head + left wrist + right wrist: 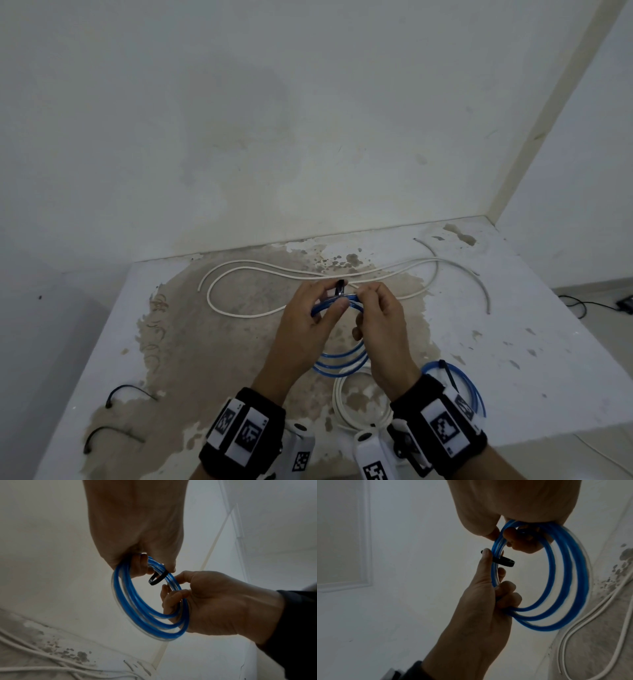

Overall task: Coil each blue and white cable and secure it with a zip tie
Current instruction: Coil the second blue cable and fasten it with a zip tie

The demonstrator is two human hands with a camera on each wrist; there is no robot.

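- Blue cable coil (337,364) is held above the stained table (513,342), with the left hand (310,317) and right hand (380,320) both curled round its strands.
- Step in hand: a black zip tie (157,579) loops loosely round the bundle (not yet cinched).
- Next, I judge: pull its tail tight.
- Its locking head is hidden behind fingertips; loose white cable (308,270) awaits.

No words, brands or numbers can be read. The only markings are black-and-white square code patterns on the wristbands (239,431) behind each hand, and they spell nothing legible.
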